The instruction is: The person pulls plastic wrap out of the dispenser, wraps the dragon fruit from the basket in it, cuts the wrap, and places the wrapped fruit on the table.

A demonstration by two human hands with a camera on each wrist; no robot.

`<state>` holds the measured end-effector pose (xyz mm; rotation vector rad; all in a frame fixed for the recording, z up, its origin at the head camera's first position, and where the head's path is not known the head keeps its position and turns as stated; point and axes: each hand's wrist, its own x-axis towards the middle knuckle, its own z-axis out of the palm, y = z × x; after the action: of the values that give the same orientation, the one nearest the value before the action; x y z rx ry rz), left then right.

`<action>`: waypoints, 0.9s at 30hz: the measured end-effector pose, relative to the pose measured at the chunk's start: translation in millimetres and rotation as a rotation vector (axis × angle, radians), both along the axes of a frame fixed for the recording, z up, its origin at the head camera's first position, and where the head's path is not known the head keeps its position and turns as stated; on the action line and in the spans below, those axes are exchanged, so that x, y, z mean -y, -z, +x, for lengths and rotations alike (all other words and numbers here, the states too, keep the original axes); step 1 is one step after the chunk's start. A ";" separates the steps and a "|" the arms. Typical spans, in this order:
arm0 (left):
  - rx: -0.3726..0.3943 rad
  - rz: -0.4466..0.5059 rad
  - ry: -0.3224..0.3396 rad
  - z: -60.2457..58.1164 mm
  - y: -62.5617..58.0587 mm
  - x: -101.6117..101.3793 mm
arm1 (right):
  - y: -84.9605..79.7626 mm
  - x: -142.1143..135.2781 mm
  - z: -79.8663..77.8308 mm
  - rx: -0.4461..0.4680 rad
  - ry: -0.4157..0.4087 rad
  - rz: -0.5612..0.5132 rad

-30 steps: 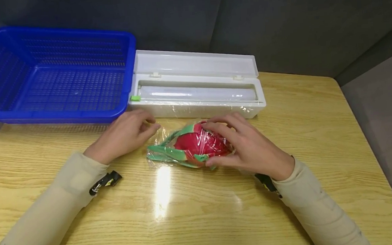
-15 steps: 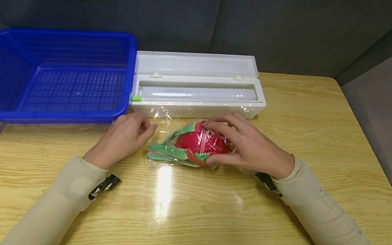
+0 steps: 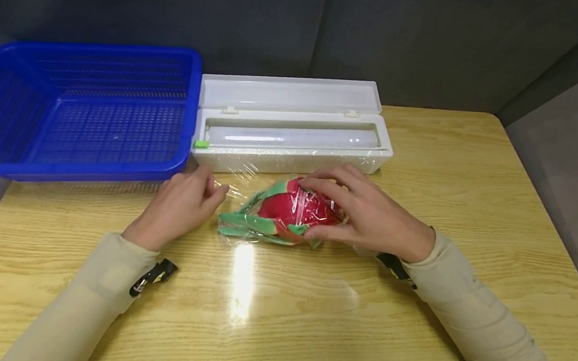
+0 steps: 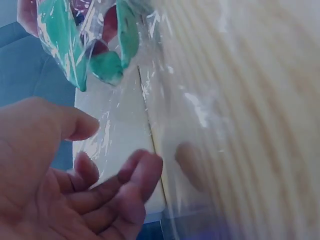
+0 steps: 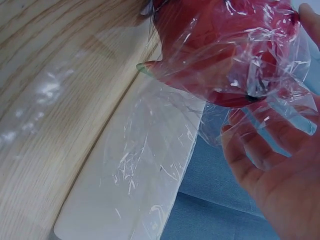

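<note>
A red dragon fruit (image 3: 291, 209) with green leafy scales lies on the table, covered in clear plastic wrap (image 5: 252, 75). My right hand (image 3: 365, 211) holds its right end, fingers on the far side and thumb on the near side. To the left of the leaf tips, my left hand (image 3: 178, 209) stays low over the table with loosely bent fingers. In the left wrist view, a gap separates the thumb from the fingers (image 4: 142, 175), and film hangs close to them; whether they touch it is unclear. Behind the fruit sits a white wrap dispenser (image 3: 288, 159), lid raised, with a film roll (image 3: 291, 136) inside.
A blue plastic basket (image 3: 104, 172) stands at the back left, beside the dispenser. On the dispenser's left end is a green slider (image 3: 201, 144). A dark partition (image 3: 409, 40) rises behind the wooden table (image 3: 297, 318).
My left hand has shifted slightly left and toward me. The film glints between it and the dispenser have changed shape. My right hand keeps its place on the dragon fruit.
</note>
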<state>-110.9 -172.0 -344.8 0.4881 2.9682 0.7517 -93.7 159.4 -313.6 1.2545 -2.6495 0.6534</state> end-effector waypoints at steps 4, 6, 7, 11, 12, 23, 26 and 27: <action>0.068 -0.013 -0.045 3.8 -4.6 2.7 | -2.0 -0.5 0.7 0.003 0.005 0.001; 0.114 -0.015 -0.069 6.0 -7.9 3.2 | -3.1 -0.8 1.0 0.003 0.008 -0.001; 0.135 -0.014 -0.077 6.5 -9.0 3.3 | -3.6 -1.0 0.9 0.006 0.012 -0.002; 0.191 0.008 -0.095 5.8 -10.7 4.5 | -4.4 -0.8 -0.3 0.011 0.022 -0.001; 0.201 0.022 -0.097 4.5 -10.4 4.9 | -4.3 -0.5 -0.7 0.016 0.025 -0.001; 0.179 0.182 -0.158 -3.4 -5.9 4.0 | -4.6 5.2 -2.9 0.051 0.025 0.015; 0.151 0.194 -0.163 -2.9 -5.6 -0.5 | -5.5 3.2 -1.5 0.055 0.028 0.010; 0.139 0.196 -0.167 -2.8 -5.4 -2.3 | -6.0 2.5 -0.8 0.057 0.030 0.008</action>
<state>-113.7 -169.7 -339.4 0.1867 2.8447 1.0528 -94.5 156.9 -307.6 1.2139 -2.7129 0.6850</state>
